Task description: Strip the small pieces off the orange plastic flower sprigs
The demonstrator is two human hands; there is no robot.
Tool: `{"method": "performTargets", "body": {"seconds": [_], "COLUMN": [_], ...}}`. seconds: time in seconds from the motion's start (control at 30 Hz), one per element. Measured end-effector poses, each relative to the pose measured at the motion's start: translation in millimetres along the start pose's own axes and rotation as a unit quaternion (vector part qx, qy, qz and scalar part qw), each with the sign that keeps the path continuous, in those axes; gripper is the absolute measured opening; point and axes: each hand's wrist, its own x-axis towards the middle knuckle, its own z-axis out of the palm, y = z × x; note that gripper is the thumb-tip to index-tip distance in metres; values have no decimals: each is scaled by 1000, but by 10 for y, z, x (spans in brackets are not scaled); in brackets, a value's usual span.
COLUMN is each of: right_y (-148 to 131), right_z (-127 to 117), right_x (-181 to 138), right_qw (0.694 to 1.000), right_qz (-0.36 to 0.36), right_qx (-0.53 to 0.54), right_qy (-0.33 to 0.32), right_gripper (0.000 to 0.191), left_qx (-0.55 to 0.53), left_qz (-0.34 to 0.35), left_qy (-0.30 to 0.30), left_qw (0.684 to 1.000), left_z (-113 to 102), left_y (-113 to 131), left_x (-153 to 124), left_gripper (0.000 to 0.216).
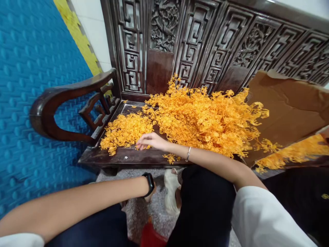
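Note:
My right hand (pixel 151 141), with a silver bracelet at the wrist, reaches over the bench seat at the edge of a smaller pile of orange plastic flowers (pixel 125 130). Its fingers are loosely bent and apart, the tips close to the flowers, and I see nothing gripped in them. A much larger heap of orange plastic flowers on thin stems (pixel 205 120) lies behind and beside my right forearm. My left hand (pixel 149 195), below a black wristband, hangs low between the bench and my legs. Its fingers are hidden, so what they hold does not show.
The dark wooden bench (pixel 123 158) has a curved armrest (pixel 64 89) and a carved back (pixel 160 72). Cardboard (pixel 290 109) leans at the right, with more orange flowers (pixel 300 152) beyond it. Another person's dark-clothed leg (pixel 295 192) is at the right. Something red (pixel 151 235) stands below.

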Motion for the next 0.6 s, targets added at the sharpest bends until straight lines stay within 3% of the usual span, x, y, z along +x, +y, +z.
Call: {"method": "performTargets", "body": {"seconds": [0.1, 0.17, 0.27, 0.37, 0.5, 0.6], "right_y": [120, 230, 413, 561, 667, 698], "right_z": [-271, -449, -666, -824, -973, -1029], "right_x": [43, 37, -7, -51, -76, -80], "right_qw": [984, 960, 912, 883, 863, 859], "right_qz": [19, 45, 91, 152, 213, 227], "right_qx": [-112, -172, -261, -309, -334, -344], "right_qy": [135, 218, 304, 320, 313, 303], "right_gripper": [20, 22, 54, 74, 61, 66], "left_qx": [41, 57, 65, 56, 25, 5], "left_qz": [20, 28, 22, 9, -17, -22], "left_qy": [-132, -150, -141, -138, -113, -80], "left_qw": [990, 987, 988, 989, 993, 997], "left_z": [-110, -199, -293, -299, -222, -180], "left_y": [66, 98, 117, 111, 103, 130], "left_x": [-58, -92, -103, -67, 37, 152], "left_gripper": [26, 28, 31, 31, 30, 31]}}
